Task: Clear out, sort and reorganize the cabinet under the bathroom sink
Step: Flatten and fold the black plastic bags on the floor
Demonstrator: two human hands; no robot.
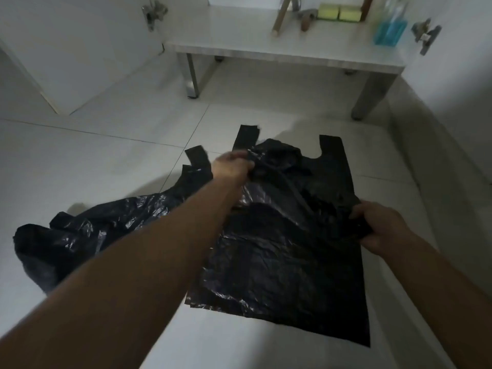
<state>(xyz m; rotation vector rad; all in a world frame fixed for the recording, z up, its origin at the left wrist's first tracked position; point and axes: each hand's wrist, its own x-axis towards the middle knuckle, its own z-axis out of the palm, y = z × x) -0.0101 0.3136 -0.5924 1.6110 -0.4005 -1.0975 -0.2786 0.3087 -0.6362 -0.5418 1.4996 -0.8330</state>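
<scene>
A black plastic bag with handle loops lies spread flat on the white tiled floor in front of me. My left hand grips its crumpled upper part near the handles. My right hand pinches the bag's right edge. A second black plastic bag lies crumpled to the left, partly under my left forearm. The open cabinet's floor stretches across the top of the view.
On the cabinet floor stand two yellow sponges, a bottle of blue liquid and some brush handles. An open cabinet door hangs at the left, another at the right with a hinge. Metal legs hold the cabinet up.
</scene>
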